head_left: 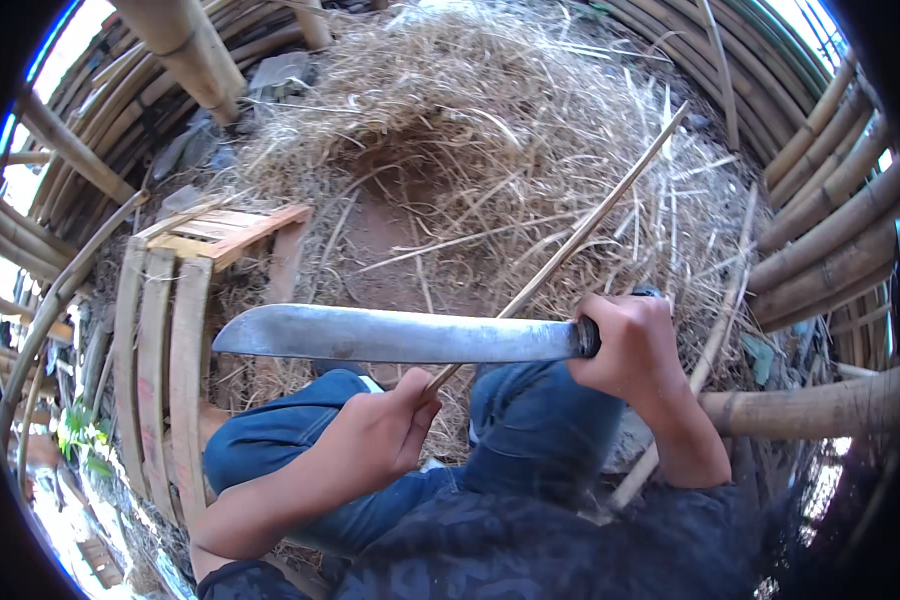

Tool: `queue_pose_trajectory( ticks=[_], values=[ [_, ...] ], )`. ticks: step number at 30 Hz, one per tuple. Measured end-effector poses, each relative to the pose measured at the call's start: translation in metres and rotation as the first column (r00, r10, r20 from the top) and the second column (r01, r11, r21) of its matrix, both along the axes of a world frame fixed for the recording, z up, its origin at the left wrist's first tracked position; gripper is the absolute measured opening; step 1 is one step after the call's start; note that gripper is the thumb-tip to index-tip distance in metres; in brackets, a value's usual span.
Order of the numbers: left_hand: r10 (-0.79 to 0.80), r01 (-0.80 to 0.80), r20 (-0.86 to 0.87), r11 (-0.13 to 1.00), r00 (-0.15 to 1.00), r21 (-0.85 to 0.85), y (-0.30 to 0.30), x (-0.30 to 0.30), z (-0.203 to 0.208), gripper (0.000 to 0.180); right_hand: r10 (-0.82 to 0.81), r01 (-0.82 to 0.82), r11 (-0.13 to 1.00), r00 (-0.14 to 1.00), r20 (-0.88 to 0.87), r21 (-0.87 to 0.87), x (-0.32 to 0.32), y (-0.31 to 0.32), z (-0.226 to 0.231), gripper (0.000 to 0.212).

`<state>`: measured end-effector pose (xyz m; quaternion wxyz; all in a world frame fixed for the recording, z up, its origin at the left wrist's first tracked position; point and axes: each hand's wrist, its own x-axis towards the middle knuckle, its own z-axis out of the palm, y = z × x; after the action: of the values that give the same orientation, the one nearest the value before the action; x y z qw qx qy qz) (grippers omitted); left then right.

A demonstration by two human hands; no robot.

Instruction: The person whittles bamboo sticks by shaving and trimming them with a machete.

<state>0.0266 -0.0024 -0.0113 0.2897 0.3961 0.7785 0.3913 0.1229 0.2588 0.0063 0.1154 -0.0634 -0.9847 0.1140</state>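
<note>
**Both hands full: knife in the right, thin stick in the left**

Your right hand (632,345) has a full, tight grip around the dark handle of a big knife (390,335), fingers wrapped all the way over so the handle hardly shows. The long grey blade runs level across the middle of the view, from your right fist out to your left, its rounded tip ending above your left knee.

Your left hand (375,435) has a narrow pinching grip on the near end of a thin bamboo stick (580,235). The stick rises from that hand up and to your right, passes behind the blade close to its handle end, and reaches out over the straw. Whether the blade touches the stick where they cross, you cannot tell from this view.

You sit with knees bent, in blue jeans (530,420), both hands held above your lap. Ahead of you lies a big heap of dry straw (490,120) and shavings on reddish bare earth (380,240). On your left stands a small wooden stool (225,230), and beside it a row of flat bamboo slats (155,350). Thick bamboo poles (830,250) are stacked along your right side, with one more pole (810,410) lying just beside your right forearm.
</note>
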Motion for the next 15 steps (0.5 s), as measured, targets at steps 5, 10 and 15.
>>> queue_pose_trajectory(
  ticks=[5,10,15],
  values=[
    [-0.104,0.111,0.1,0.991,0.99,-0.072,0.013,0.022,0.003,0.016,-0.118,0.118,0.993,0.99,0.075,0.002,0.035,0.007,-0.004,0.023],
    [-0.12,0.125,0.111,0.991,0.987,-0.039,0.027,0.045,-0.009,0.015,-0.252,0.251,0.968,0.961,0.115,0.029,0.059,0.028,-0.026,0.023],
    [-0.11,0.117,0.057,0.985,0.992,-0.127,0.035,0.071,-0.005,0.014,-0.383,0.38,0.924,0.917,0.107,0.051,0.081,0.049,-0.034,0.024]
  ],
)
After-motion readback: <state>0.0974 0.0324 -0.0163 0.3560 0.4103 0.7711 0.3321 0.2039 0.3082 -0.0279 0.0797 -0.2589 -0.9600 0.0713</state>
